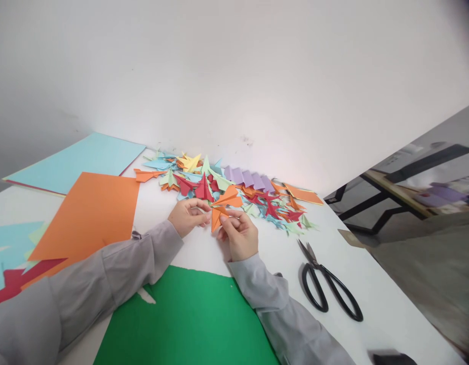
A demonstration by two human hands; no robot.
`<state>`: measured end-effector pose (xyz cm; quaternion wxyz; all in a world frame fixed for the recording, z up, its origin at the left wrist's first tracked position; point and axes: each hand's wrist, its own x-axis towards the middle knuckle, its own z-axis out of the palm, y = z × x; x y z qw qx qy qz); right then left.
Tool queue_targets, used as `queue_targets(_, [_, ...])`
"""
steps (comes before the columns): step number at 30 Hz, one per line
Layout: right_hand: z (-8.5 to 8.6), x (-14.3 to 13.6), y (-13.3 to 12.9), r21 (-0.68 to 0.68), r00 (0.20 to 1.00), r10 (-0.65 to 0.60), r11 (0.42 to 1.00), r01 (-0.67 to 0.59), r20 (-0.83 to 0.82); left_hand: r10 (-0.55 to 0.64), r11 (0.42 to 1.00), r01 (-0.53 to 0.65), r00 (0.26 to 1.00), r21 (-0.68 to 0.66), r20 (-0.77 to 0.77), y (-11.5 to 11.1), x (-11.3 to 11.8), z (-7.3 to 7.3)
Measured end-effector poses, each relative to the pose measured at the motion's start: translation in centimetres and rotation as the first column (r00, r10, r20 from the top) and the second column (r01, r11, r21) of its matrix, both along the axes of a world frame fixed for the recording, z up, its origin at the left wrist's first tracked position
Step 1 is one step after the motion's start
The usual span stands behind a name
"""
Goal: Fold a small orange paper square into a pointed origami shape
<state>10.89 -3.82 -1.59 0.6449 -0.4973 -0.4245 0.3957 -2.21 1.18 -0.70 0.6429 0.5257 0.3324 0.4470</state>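
A small folded orange paper piece (217, 218) is held in my right hand (242, 234), thumb on its face and fingers behind. Just left of it is my left hand (190, 216), its thumb and fingers drawn together near the paper's left edge; whether they grip anything is too small to tell. Right behind the held piece lies an orange paper plane (230, 196), at the front of a pile of folded paper shapes in red, yellow, green, blue and orange. Nearer to me, a green sheet (189, 319) lies under my forearms.
Black-handled scissors (318, 268) lie slightly open on the white table at the right. Orange sheets (93, 213) and a light blue stack (78, 157) are at the left. Purple pleated paper (247, 178) stands by the wall. A black object (394, 359) sits at the bottom right.
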Motion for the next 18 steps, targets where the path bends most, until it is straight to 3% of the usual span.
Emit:
queue_targets(4, [-0.09, -0.13, -0.02, 0.060, 0.999, 0.021, 0.998, -0.024, 0.038, -0.032, 0.993, 0.038, 0.998, 0.113, -0.049, -0.38, 0.21, -0.10])
queue_targets(10, [0.27, -0.20, -0.64, 0.101, 0.977, 0.129, 0.984, -0.147, 0.167, -0.095, 0.992, 0.101, 0.993, 0.072, -0.076, -0.51, 0.26, -0.23])
queue_targets(15, [0.16, 0.02, -0.47, 0.073, 0.991, 0.074, 0.994, -0.083, 0.115, -0.105, 0.993, 0.107, 0.993, 0.048, -0.046, -0.12, 0.15, -0.37])
queue_targets(18, [-0.05, 0.11, -0.19, 0.045, 0.993, 0.062, 0.997, -0.067, 0.102, -0.071, 0.989, 0.079, 0.995, 0.124, -0.068, 0.16, 0.06, -0.49])
